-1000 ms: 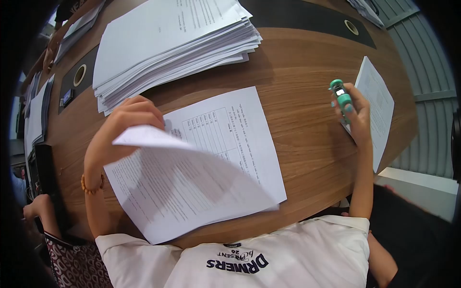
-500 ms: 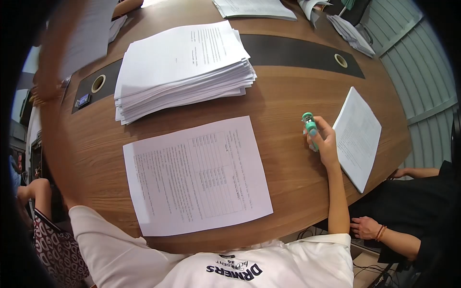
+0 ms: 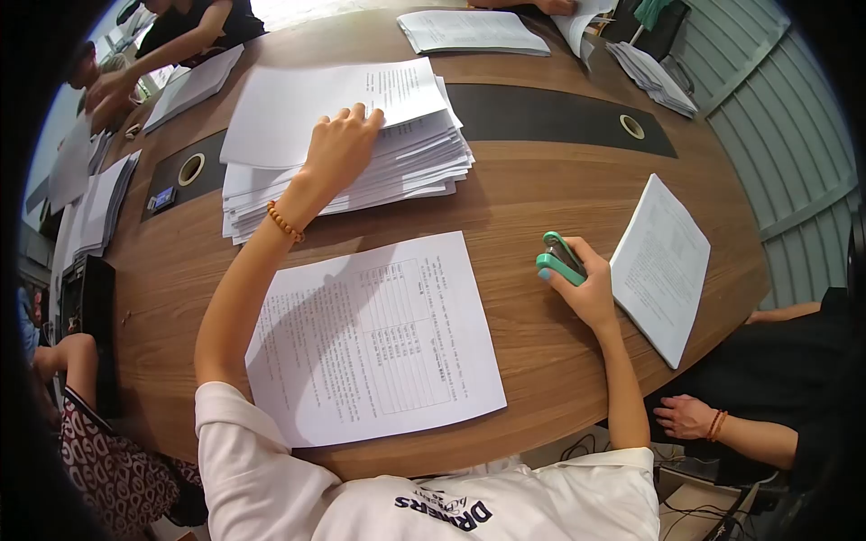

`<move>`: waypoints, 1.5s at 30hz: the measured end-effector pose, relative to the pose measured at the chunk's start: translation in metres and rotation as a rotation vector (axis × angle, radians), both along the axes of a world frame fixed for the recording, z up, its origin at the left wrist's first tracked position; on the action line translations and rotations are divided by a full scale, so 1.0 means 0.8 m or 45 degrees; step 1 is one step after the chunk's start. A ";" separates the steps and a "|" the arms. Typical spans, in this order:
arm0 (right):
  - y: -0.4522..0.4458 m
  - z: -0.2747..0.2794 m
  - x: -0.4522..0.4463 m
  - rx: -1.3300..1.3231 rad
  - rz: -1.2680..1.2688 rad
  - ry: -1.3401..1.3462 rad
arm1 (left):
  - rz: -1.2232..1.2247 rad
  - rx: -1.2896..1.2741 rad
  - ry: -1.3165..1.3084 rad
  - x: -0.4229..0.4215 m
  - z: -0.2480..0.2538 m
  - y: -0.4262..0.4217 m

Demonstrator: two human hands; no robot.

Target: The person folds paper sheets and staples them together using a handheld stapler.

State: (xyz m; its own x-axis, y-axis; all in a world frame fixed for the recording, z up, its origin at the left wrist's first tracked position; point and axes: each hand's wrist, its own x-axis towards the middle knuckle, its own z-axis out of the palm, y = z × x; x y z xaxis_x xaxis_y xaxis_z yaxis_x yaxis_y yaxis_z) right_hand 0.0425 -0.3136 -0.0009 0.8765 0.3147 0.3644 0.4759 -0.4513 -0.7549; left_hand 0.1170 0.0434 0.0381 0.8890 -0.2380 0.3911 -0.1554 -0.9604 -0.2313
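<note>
My left hand (image 3: 343, 144) rests on the top sheet of a tall paper stack (image 3: 361, 180), its fingers curled at the sheet's near edge, which is slightly raised. In my right hand (image 3: 586, 288) is a green stapler (image 3: 561, 261), held above the table with its jaws apart. A printed sheet (image 3: 379, 343) with a table on it lies flat in front of me, partly under my left forearm's shadow. Just right of my right hand lies a neat pile of printed papers (image 3: 663, 270).
The wooden table (image 3: 532, 189) has a black strip with two round cable holes. More paper piles (image 3: 474, 32) lie at its far side and at the left (image 3: 99, 207). Co-workers' hands (image 3: 113, 95) show at upper left, and a person's hand (image 3: 690, 417) at lower right.
My left hand let go of the turned sheet, swung left, then came onto the tall stack. My right hand moved left and lower with the stapler. The view has shifted.
</note>
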 end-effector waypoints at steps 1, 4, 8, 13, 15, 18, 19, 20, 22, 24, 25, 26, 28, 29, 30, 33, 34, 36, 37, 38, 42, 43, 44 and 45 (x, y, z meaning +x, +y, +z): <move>0.005 0.001 -0.001 0.002 0.004 0.005 | 0.033 0.017 0.039 -0.001 0.001 -0.004; 0.014 0.003 -0.006 -0.304 -0.063 -0.435 | 0.032 0.033 0.023 -0.007 -0.003 -0.007; 0.014 -0.003 -0.004 -0.562 -0.143 -0.569 | -0.033 -0.017 -0.005 -0.013 -0.007 -0.009; 0.013 0.000 -0.005 -0.627 -0.134 -0.486 | -0.087 -0.054 -0.114 -0.009 -0.015 -0.010; 0.018 0.010 -0.011 -0.681 -0.175 -0.666 | -0.072 -0.065 -0.075 -0.017 -0.011 -0.015; 0.032 0.019 -0.019 -0.602 -0.217 -0.624 | -0.316 -0.419 -0.258 -0.063 -0.003 -0.040; 0.040 0.020 -0.023 -0.602 -0.221 -0.614 | -0.353 -0.564 -0.049 -0.087 -0.004 -0.050; 0.049 0.018 -0.028 -0.449 -0.099 -0.414 | -0.425 -0.677 0.103 -0.108 -0.012 -0.058; 0.067 0.021 -0.035 -0.325 0.124 -0.212 | -0.498 -0.783 0.271 -0.135 -0.026 -0.064; 0.084 0.010 -0.031 -0.317 0.192 -0.251 | -0.392 -1.059 0.516 -0.143 -0.040 -0.064; 0.092 0.005 -0.030 -0.318 0.266 -0.289 | -0.398 -1.050 0.527 -0.143 -0.043 -0.062; 0.097 0.004 -0.032 -0.323 0.282 -0.168 | -0.402 -1.103 0.557 -0.143 -0.045 -0.061; 0.103 0.000 -0.030 -0.340 0.247 -0.198 | -0.410 -1.148 0.594 -0.142 -0.053 -0.058; 0.105 -0.004 -0.027 -0.364 0.230 -0.234 | -0.437 -1.149 0.547 -0.142 -0.058 -0.058; 0.105 -0.007 -0.025 -0.359 0.230 -0.234 | -0.462 -1.153 0.497 -0.140 -0.062 -0.058; 0.107 -0.013 -0.020 -0.482 0.222 -0.421 | -0.466 -1.154 0.463 -0.141 -0.063 -0.060; 0.107 -0.013 -0.020 -0.479 0.212 -0.424 | -0.461 -1.159 0.469 -0.141 -0.064 -0.060; 0.108 -0.013 -0.021 -0.478 0.207 -0.418 | -0.447 -1.175 0.468 -0.142 -0.061 -0.061; 0.107 -0.013 -0.021 -0.481 0.220 -0.420 | -0.443 -1.180 0.473 -0.143 -0.059 -0.062; 0.106 -0.013 -0.021 -0.484 0.233 -0.421 | -0.439 -1.212 0.473 -0.143 -0.057 -0.064; 0.104 -0.016 -0.020 -0.449 0.260 -0.447 | -0.404 -1.321 0.448 -0.144 -0.049 -0.067; 0.105 -0.015 -0.020 -0.419 0.252 -0.448 | -0.405 -1.320 0.453 -0.143 -0.051 -0.067; 0.106 -0.014 -0.020 -0.388 0.245 -0.449 | -0.417 -1.395 0.448 -0.144 -0.053 -0.067; 0.106 -0.012 -0.021 -0.385 0.243 -0.441 | -0.428 -1.470 0.447 -0.144 -0.055 -0.066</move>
